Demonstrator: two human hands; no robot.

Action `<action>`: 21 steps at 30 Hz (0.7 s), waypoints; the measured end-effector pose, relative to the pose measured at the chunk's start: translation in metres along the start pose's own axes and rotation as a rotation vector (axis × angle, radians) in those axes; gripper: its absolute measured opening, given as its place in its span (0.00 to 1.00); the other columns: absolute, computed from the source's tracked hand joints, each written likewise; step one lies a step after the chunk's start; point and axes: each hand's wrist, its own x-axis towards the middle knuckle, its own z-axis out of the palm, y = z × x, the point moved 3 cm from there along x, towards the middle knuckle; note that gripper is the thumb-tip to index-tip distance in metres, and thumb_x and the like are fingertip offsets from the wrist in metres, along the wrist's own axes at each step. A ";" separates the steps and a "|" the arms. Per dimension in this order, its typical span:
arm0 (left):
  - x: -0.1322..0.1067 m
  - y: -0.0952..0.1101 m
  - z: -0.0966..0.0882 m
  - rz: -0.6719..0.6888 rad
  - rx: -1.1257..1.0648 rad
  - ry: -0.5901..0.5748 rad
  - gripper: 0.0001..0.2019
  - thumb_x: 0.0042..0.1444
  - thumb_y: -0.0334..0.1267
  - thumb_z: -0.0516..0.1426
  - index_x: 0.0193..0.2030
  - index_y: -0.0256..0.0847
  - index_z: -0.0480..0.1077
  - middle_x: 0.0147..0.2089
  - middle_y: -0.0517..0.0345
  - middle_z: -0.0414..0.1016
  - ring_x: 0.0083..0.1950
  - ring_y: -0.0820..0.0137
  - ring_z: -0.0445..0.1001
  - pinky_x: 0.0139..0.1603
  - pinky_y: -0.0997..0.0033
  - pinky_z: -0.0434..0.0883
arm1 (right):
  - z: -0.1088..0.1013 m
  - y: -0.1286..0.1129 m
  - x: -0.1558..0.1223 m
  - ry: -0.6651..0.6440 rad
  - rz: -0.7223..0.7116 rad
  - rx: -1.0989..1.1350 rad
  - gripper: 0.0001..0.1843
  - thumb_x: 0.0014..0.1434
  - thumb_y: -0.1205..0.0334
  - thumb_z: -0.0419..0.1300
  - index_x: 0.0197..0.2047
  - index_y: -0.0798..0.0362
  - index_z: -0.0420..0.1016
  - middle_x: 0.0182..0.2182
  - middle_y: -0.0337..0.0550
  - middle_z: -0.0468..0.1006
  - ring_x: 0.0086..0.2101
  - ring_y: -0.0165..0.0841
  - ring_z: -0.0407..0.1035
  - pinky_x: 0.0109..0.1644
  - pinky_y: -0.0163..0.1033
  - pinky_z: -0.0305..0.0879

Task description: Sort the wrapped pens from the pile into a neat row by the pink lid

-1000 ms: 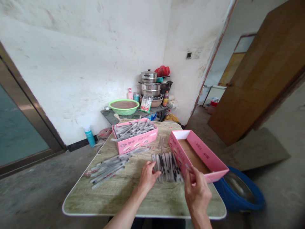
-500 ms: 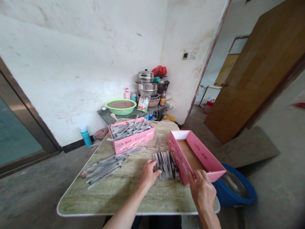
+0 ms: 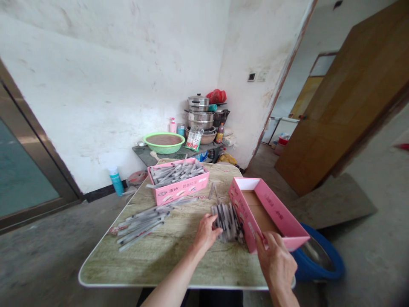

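Note:
My left hand [image 3: 207, 232] rests at the left side of a row of pens [image 3: 227, 221], thumb and fingers apart, fingertips touching the outermost ones. The pens look translucent with dark parts and lie side by side on the table. My right hand [image 3: 276, 258] grips the near corner of a pink cardboard box [image 3: 241, 213], thumb over the rim. Bare brown cardboard shows inside that box. A second pink box [image 3: 182, 191], heaped with similar pens [image 3: 175, 171], stands farther back on the left. More pens [image 3: 143, 226] lie loosely at the table's left.
The wood-patterned table [image 3: 140, 268] has a pale edge. Behind it, a dark stand [image 3: 143, 157] carries a green basin [image 3: 164, 147], stacked steel pots [image 3: 200, 115] and bottles. A blue tub [image 3: 335, 260] sits on the floor at right, near a wooden door [image 3: 332, 111].
My right hand and the box it grips have shifted slightly right. My left hand has moved a little right along with the row of pens. The camera view has turned slightly.

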 end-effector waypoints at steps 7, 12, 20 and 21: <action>-0.008 -0.002 -0.012 0.021 -0.056 -0.008 0.24 0.45 0.33 0.63 0.52 0.38 0.72 0.42 0.53 0.72 0.36 0.69 0.72 0.43 0.67 0.70 | -0.022 -0.034 0.002 0.190 -0.037 0.163 0.23 0.64 0.46 0.50 0.48 0.54 0.75 0.43 0.46 0.77 0.36 0.33 0.74 0.34 0.32 0.63; -0.014 -0.006 -0.032 0.043 -0.109 0.033 0.22 0.47 0.33 0.61 0.52 0.40 0.71 0.44 0.54 0.72 0.33 0.71 0.71 0.38 0.69 0.71 | 0.011 -0.085 -0.013 0.022 -0.256 0.442 0.18 0.66 0.54 0.48 0.42 0.56 0.74 0.32 0.45 0.78 0.24 0.28 0.71 0.30 0.31 0.62; -0.026 -0.038 -0.118 0.021 0.235 0.319 0.20 0.53 0.26 0.53 0.52 0.42 0.70 0.49 0.52 0.71 0.51 0.62 0.68 0.55 0.61 0.65 | 0.069 -0.141 -0.044 -0.184 -0.439 0.585 0.17 0.68 0.60 0.45 0.38 0.55 0.73 0.28 0.44 0.77 0.25 0.28 0.72 0.30 0.30 0.62; -0.027 -0.043 -0.129 0.013 0.297 0.349 0.19 0.53 0.26 0.52 0.52 0.41 0.70 0.49 0.51 0.71 0.52 0.62 0.67 0.56 0.60 0.63 | 0.071 -0.145 -0.047 -0.198 -0.457 0.598 0.17 0.68 0.60 0.45 0.38 0.55 0.73 0.27 0.44 0.76 0.25 0.28 0.71 0.30 0.30 0.62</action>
